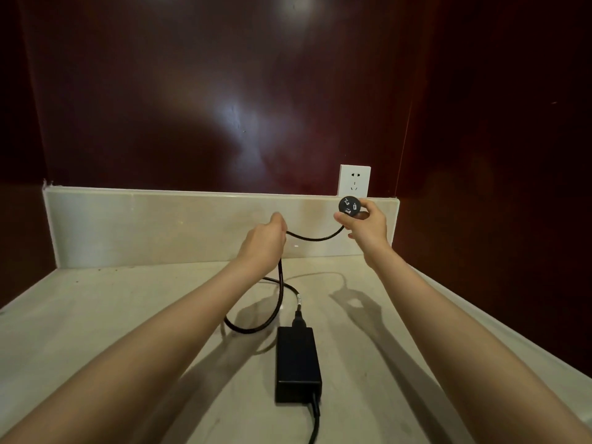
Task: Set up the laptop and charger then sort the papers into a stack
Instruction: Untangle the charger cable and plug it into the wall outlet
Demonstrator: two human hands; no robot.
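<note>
The right hand [365, 227], right of centre, pinches the round black plug [349, 206] between thumb and curled fingers. The left hand [264, 240], at centre, is curled round the black cord [315, 237], its knuckles toward the camera; how its fingertips lie cannot be told. Between the two hands the cord sags in a shallow arc, off the counter [96, 315].

The plug sits just below the white socket [355, 181], apart from it and in front of the top edge of the pale backsplash [160, 225]. Its pronged face is turned toward the camera, away from the dark red wall [192, 91].

From the left hand the cord drops to the counter, loops left of centre and enters the upper end of the black brick [298, 363]. The brick lies flat in the lower centre, its long axis running from the bottom of the frame toward the backsplash. A second lead leaves its lower end and runs off the bottom edge.

The counter's right edge slants from the backsplash's right end down to the lower right corner, close under the right forearm. Bare counter spreads across the left half of the frame.
</note>
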